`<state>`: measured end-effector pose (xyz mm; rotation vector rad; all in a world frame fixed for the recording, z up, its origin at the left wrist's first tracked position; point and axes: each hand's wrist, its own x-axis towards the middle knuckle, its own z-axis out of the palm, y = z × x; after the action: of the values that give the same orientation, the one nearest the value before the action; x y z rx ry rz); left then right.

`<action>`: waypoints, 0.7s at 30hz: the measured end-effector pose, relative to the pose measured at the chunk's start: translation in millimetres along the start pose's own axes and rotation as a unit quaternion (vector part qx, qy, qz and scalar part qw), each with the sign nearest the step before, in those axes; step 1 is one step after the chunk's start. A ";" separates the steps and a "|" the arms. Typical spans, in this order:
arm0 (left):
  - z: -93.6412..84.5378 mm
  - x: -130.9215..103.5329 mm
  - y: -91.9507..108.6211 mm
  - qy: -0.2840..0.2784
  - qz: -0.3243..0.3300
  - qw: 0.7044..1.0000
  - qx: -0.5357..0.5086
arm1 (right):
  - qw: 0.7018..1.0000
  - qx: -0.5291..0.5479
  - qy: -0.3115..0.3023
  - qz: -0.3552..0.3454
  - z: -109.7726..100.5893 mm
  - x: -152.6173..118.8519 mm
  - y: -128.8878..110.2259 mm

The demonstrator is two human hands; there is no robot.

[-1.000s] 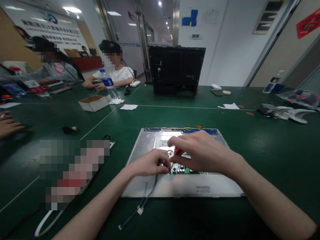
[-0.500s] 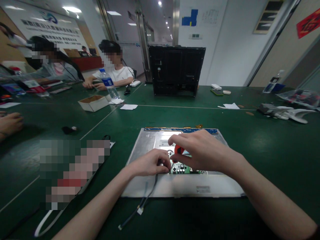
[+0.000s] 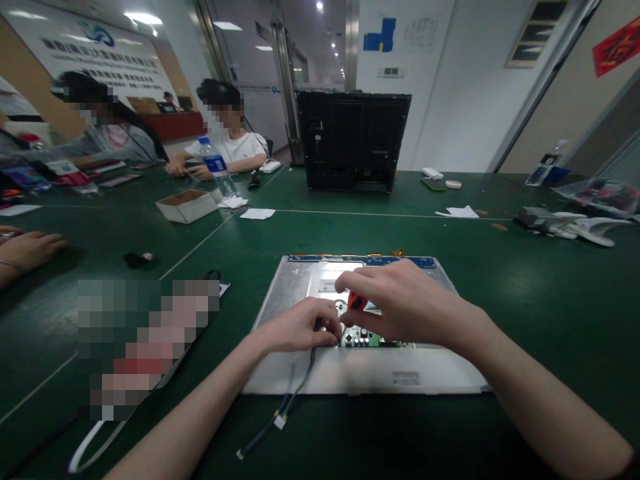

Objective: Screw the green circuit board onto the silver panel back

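Observation:
A metal-backed display panel [image 3: 350,371] lies flat on the green table, with a green circuit board [image 3: 367,338] at its middle. The fingers of my right hand [image 3: 407,300] are closed around the red and black handle of a screwdriver [image 3: 357,301] above the board; its tip is hidden. My left hand [image 3: 310,325] is closed, fingertips pressed together at the board's left edge, and whatever they pinch cannot be made out. From beneath them a dark cable [image 3: 303,381] runs down over the panel's front edge, ending in connectors on the table.
A black monitor housing [image 3: 354,143] stands behind the panel. Left of it are a water bottle [image 3: 216,165] and an open white box [image 3: 189,205]. A blurred flat item with a strap [image 3: 83,448] lies left. Another person's hand [image 3: 37,248] rests at the left edge; two people sit beyond.
The screwdriver handle has turned and tilted slightly in my right hand. My left hand stays in place. The other person's hand at the left edge has moved right.

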<state>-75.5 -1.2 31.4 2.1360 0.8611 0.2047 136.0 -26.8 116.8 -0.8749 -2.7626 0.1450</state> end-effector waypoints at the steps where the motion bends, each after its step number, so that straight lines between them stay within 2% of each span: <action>1: -0.2 0.1 0.4 -0.001 0.002 1.000 0.000 | 1.000 -0.003 -0.003 -0.002 -0.2 -0.2 0.2; 8: -0.4 0.7 0.4 -0.002 0.006 1.000 0.012 | 0.998 0.047 -0.020 -0.029 -5.1 -3.1 -1.9; 16: 0.3 0.4 -0.6 0.005 -0.004 1.000 0.010 | 1.000 -0.013 -0.002 -0.007 0.7 0.4 -0.3; 21: 0.9 0.2 -2.0 0.001 0.007 1.000 0.009 | 0.999 0.039 -0.020 -0.023 -5.3 -2.2 -2.6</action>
<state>-76.0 -0.7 29.3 2.1591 0.8528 0.2066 137.6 -30.0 122.0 -0.7964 -2.7910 0.2629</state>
